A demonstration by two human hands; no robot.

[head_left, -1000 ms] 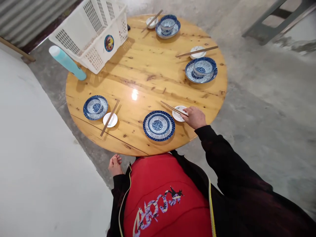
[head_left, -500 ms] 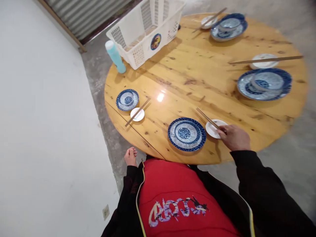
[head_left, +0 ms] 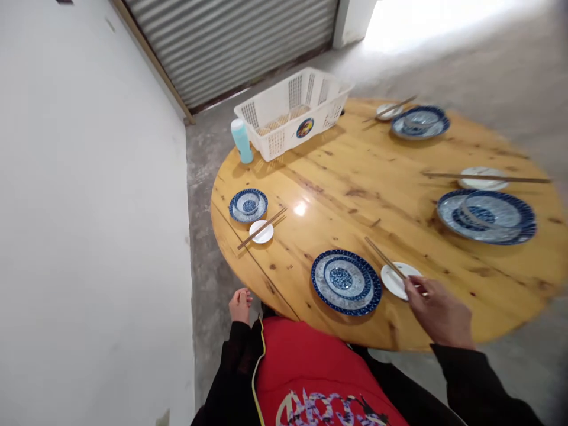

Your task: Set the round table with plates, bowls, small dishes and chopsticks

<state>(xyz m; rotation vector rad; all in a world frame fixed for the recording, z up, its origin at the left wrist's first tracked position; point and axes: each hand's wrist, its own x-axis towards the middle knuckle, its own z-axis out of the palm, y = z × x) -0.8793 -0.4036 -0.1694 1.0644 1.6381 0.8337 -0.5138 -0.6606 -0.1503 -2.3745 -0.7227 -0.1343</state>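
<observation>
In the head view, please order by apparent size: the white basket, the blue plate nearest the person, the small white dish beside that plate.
1. white basket, though farther away
2. blue plate
3. small white dish

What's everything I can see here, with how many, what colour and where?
Table: one, round, yellow wood.
Plates: four, blue-patterned, round the table's edge; at least two bear bowls.
Saucers: four, white, one beside each plate.
Chopsticks: four pairs, brown, across the saucers.
Basket: one, white, far side of table.
Bottle: one, turquoise, left of basket.
Shutter: grey, behind.
Left hand: hanging below the table's rim.
Right hand: at the near chopsticks' end.
</observation>
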